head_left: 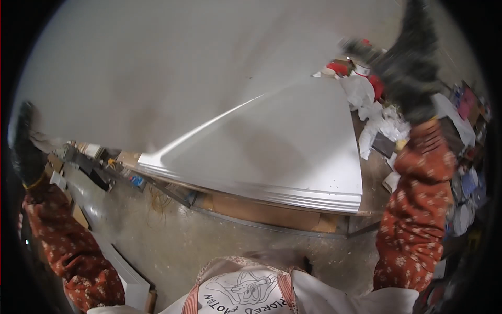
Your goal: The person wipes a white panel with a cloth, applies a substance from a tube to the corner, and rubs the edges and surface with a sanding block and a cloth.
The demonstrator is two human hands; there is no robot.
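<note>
A large pale grey panel [146, 68] fills most of the upper view, raised and slanted over a stack of white panels [293, 152]. At the far left, my left hand [26, 149], in a dark glove, closes on the panel's side edge, its fingers partly hidden by the dark rim. My right hand [410, 68], also dark-gloved, is at the upper right, beyond the stack's right side. It is smeared by motion, with thumb and fingers spread apart. Its thumb is near the grey panel's edge; whether it touches cannot be made out.
The stack lies on a wooden-topped bench [368, 186] with a metal frame. Crumpled plastic wrap [389, 123] and red items sit beside it. Cans and containers [463, 209] crowd the right. More white panels [123, 272] lean at lower left, above a concrete floor [172, 238].
</note>
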